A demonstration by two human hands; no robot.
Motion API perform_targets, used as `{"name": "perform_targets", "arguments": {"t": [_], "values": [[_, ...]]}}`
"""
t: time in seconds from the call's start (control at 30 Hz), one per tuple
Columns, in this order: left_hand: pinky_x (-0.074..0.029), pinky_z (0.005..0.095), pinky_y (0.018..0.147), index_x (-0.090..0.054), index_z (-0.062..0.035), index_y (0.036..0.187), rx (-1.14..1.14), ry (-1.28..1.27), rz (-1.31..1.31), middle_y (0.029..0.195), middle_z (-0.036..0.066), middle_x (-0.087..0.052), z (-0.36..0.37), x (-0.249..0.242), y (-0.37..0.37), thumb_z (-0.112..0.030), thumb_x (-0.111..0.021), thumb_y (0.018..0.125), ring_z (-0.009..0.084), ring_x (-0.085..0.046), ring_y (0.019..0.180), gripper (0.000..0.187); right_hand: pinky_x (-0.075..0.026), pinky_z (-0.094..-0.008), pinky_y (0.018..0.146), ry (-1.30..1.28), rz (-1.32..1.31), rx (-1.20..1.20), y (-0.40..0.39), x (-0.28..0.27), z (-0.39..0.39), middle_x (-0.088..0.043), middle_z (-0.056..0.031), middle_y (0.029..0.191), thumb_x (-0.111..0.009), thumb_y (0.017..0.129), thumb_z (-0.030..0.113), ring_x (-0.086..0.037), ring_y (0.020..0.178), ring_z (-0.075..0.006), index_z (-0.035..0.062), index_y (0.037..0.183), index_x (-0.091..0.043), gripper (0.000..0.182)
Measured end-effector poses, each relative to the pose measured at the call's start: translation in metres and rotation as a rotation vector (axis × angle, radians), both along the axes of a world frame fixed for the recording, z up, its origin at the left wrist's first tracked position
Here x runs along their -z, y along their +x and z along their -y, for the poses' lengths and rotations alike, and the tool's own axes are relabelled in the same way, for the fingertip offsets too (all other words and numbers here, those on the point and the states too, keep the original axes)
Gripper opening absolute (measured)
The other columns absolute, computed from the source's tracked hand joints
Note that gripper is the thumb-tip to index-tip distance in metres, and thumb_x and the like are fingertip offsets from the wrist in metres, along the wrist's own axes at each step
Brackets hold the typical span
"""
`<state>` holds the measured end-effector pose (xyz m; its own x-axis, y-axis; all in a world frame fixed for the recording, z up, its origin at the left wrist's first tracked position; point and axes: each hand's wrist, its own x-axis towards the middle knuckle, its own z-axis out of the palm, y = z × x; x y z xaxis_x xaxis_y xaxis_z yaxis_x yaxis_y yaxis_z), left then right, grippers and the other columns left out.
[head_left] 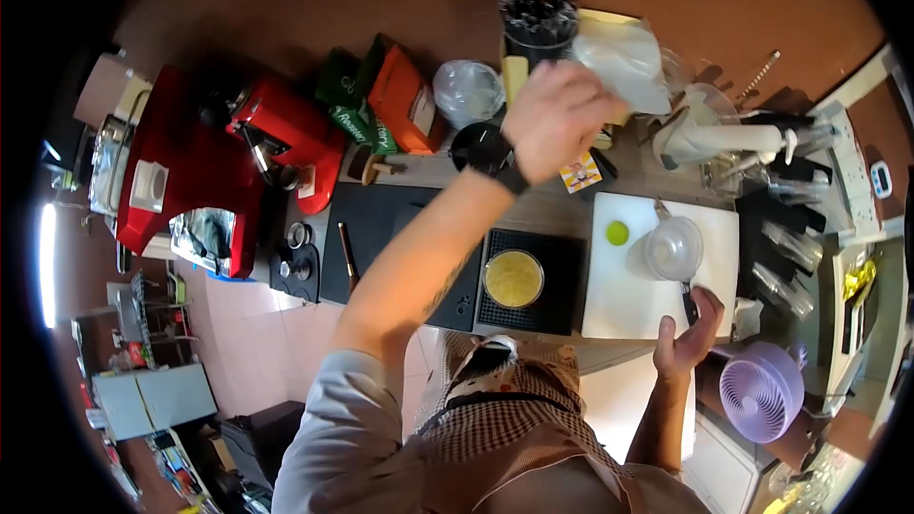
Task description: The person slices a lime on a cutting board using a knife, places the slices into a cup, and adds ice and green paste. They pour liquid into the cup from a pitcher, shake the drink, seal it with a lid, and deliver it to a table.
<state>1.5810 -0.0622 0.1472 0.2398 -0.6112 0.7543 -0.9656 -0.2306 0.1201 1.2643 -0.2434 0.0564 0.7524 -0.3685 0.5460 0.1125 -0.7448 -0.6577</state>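
My left hand (562, 119), with a black watch on its wrist, reaches across to the back of the counter. Its fingers are curled; what they hold, if anything, is hidden. Low at the right, my right hand (687, 341) has its thumb apart from its fingers, beside a black handle (688, 303) at the white cutting board's (619, 300) front edge. On that board are a clear round container (674, 247) and a cut green lime (617, 232). A cup of yellow contents (514, 279) stands on a black ridged mat (562, 309).
A red coffee machine (181, 167) stands at the left, near green and orange bags (405, 100). Behind my left hand is a container of black items (539, 19). Clear cups (790, 247) lie at the right, above a purple fan (762, 390).
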Motion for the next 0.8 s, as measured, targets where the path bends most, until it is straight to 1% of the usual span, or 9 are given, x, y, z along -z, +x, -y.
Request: {"name": "perform_targets", "arguments": {"t": [0.07,0.1,0.2,0.27,0.33,0.4,0.47,0.67,0.8], "values": [[-0.054,0.0362,0.076,-0.074,-0.0058,0.099,0.062,-0.193,-0.195,0.099,0.008,-0.072,-0.044,-0.002,-0.045,0.000,-0.074,0.078,0.0284,-0.067,0.089,0.021,-0.048,-0.0430,0.086,-0.118,0.100,-0.071,0.016,-0.011,-0.009,-0.060,-0.0207,0.109,-0.070,0.089,0.017,-0.058,0.097,-0.0351,-0.0031,0.112,-0.062,0.032],[-0.055,0.0362,0.072,-0.075,-0.0039,0.096,0.039,-0.190,-0.307,0.098,0.011,-0.073,-0.071,0.001,-0.069,0.000,-0.075,0.080,0.0291,-0.068,0.083,0.017,-0.051,-0.0432,0.074,-0.150,0.185,-0.092,0.039,-0.033,-0.028,-0.059,-0.0153,0.091,-0.068,0.086,0.009,-0.057,0.078,-0.0325,0.0002,0.098,-0.065,0.014],[-0.054,0.0330,0.068,-0.076,0.0001,0.097,-0.142,-0.240,-0.617,0.093,0.014,-0.074,-0.141,0.028,-0.127,0.002,-0.075,0.084,0.0259,-0.069,0.077,0.013,-0.054,-0.0383,0.071,-0.151,0.212,-0.272,0.119,-0.064,-0.084,-0.066,-0.0107,0.081,-0.074,0.082,0.000,-0.063,0.069,-0.0268,0.0037,0.099,-0.071,0.018],[-0.055,0.0310,0.070,-0.075,0.0022,0.097,-0.289,-0.288,-0.810,0.091,0.013,-0.075,-0.178,0.053,-0.159,0.000,-0.074,0.088,0.0247,-0.071,0.076,0.010,-0.057,-0.0404,0.074,-0.036,0.097,-0.369,0.204,-0.066,-0.125,-0.071,-0.0170,0.091,-0.067,0.091,0.001,-0.070,0.083,-0.0359,0.0003,0.108,-0.070,0.017],[-0.055,0.0311,0.067,-0.076,0.0015,0.099,-0.375,-0.316,-0.917,0.091,0.015,-0.075,-0.209,0.072,-0.181,-0.001,-0.073,0.088,0.0246,-0.071,0.075,0.012,-0.058,-0.0478,0.082,-0.188,0.088,-0.362,0.293,-0.037,-0.152,-0.070,-0.0231,0.098,-0.052,0.097,0.004,-0.069,0.090,-0.0438,-0.0022,0.110,-0.068,0.021],[-0.055,0.0309,0.067,-0.076,0.0021,0.099,-0.463,-0.298,-0.967,0.091,0.015,-0.075,-0.236,0.083,-0.201,-0.001,-0.072,0.088,0.0247,-0.071,0.075,0.012,-0.057,-0.0479,0.087,-0.350,-0.085,-0.263,0.362,-0.008,-0.168,-0.070,-0.0240,0.103,-0.047,0.096,0.003,-0.069,0.098,-0.0435,-0.0011,0.109,-0.070,0.026],[-0.055,0.0304,0.067,-0.076,0.0024,0.098,-0.543,-0.302,-1.032,0.091,0.015,-0.074,-0.256,0.088,-0.216,0.000,-0.071,0.089,0.0243,-0.070,0.075,0.011,-0.057,-0.0469,0.090,-0.472,-0.633,-0.248,0.411,-0.010,-0.175,-0.069,-0.0254,0.114,-0.047,0.094,0.002,-0.067,0.110,-0.0413,0.0019,0.110,-0.072,0.030],[-0.052,0.0289,0.070,-0.075,0.0039,0.093,-0.610,-0.396,-1.140,0.085,0.013,-0.073,-0.299,0.113,-0.242,0.003,-0.072,0.088,0.0199,-0.068,0.075,0.005,-0.054,-0.0464,0.100,-0.502,-0.787,-0.188,0.440,-0.026,-0.204,-0.064,-0.0277,0.129,-0.070,0.085,0.036,-0.064,0.118,-0.0400,-0.0010,0.120,-0.069,0.051],[-0.053,0.0288,0.068,-0.076,0.0027,0.096,-0.564,-0.388,-1.192,0.086,0.013,-0.074,-0.317,0.122,-0.244,-0.001,-0.073,0.090,0.0191,-0.068,0.074,0.008,-0.052,-0.0444,0.103,-0.521,-0.756,-0.127,0.465,-0.002,-0.206,-0.063,-0.0246,0.133,-0.075,0.076,0.050,-0.063,0.123,-0.0363,0.0002,0.122,-0.068,0.068]]}}
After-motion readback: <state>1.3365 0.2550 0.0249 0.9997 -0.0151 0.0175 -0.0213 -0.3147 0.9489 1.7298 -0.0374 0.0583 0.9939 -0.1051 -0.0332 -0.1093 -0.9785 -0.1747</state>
